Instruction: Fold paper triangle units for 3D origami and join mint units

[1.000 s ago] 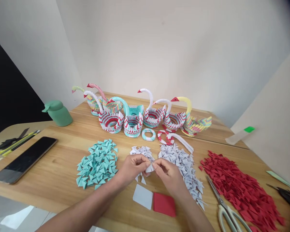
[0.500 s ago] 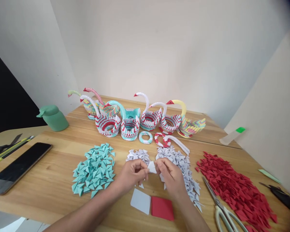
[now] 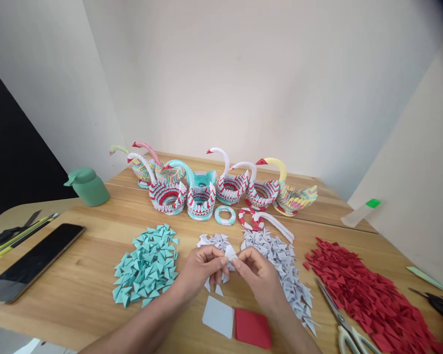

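White paper (image 3: 230,252), lower centre of the frame, sits pinched between left hand (image 3: 204,268) and right hand (image 3: 257,273), each grip closed; I'd align edges before creasing.

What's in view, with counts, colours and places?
Curved-neck paper swans: at least seven, multicoloured, back.
Round paper rings: two, turquoise-white and red-white, centre.
Curved paper strip: one, white, by rings.
Folded-paper piles: four, turquoise left, two white centre, red right.
Square papers: two visible, white and red, front centre.
Metal scissors: one, pale handles, by red pile.
Rectangular phone: one, black, left.
Round lidded pot: one, green, back left.
Slim sticks: several, yellow and black, far left.
Translucent green-capped container: one, right.
Flat pale-green strip: one, far right.
Dark tools: two visible, black, either side.
Wooden table: one, brown, beneath.
Small paper piece: one, white, between hands.
Left hand, right hand: two, bare, centre.
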Available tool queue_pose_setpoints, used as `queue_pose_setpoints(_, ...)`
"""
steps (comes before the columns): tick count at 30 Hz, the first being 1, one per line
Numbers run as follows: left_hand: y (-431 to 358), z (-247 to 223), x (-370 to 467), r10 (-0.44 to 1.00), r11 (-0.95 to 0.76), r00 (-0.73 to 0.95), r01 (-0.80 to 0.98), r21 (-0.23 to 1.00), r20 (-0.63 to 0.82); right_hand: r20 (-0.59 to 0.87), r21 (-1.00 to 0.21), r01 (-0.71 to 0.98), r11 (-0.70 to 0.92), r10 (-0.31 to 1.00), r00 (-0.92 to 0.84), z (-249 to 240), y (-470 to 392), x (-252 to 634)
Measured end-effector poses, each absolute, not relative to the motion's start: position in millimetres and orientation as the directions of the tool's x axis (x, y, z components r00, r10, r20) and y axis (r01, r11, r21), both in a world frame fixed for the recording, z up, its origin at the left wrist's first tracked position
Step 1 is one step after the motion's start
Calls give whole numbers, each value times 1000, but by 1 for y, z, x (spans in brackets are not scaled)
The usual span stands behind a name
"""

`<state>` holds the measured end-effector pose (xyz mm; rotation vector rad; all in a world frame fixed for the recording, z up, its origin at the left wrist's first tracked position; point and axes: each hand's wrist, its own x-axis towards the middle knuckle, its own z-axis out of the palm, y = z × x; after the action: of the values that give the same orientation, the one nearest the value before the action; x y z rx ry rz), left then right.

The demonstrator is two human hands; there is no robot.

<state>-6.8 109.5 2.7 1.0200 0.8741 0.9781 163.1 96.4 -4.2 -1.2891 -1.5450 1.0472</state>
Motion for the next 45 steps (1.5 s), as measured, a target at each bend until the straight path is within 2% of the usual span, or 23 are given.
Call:
queue_pose_setpoints(5,108,3,-6,939,217,316,-248,944,-133,82,-964,244,100,993,-83,-1,94,162)
queue_pose_setpoints(11,107,0,-4,944,212,305,-267,940,-127,-7,-999,42,-3,995,-103,0,96,157)
queue_pose_setpoints(13,107,0,-4,952,179,286,-223,958,-111,-16,-997,71,-9,994,-106,0,96,158)
queue_pose_setpoints(16,107,0,-4,956,131,279,-138,982,-88,44,-980,189,61,995,-92,1,96,161)
queue_pose_setpoints(19,106,-3,-3,945,107,317,-63,992,-81,102,-960,254,119,992,-81,2,95,163)
queue_pose_setpoints(22,104,-6,-2,936,55,346,14,998,-57,97,-951,287,114,993,-73,4,95,162)
queue_pose_setpoints(27,99,-1,-2,944,-79,329,177,981,16,59,-960,272,72,997,-56,3,95,161)
queue_pose_setpoints(37,98,2,-7,920,-314,354,400,861,171,117,-945,300,130,991,-63,1,94,160)
queue_pose_setpoints(45,97,6,-9,911,-290,392,380,878,131,50,-977,205,65,996,-76,-3,97,161)
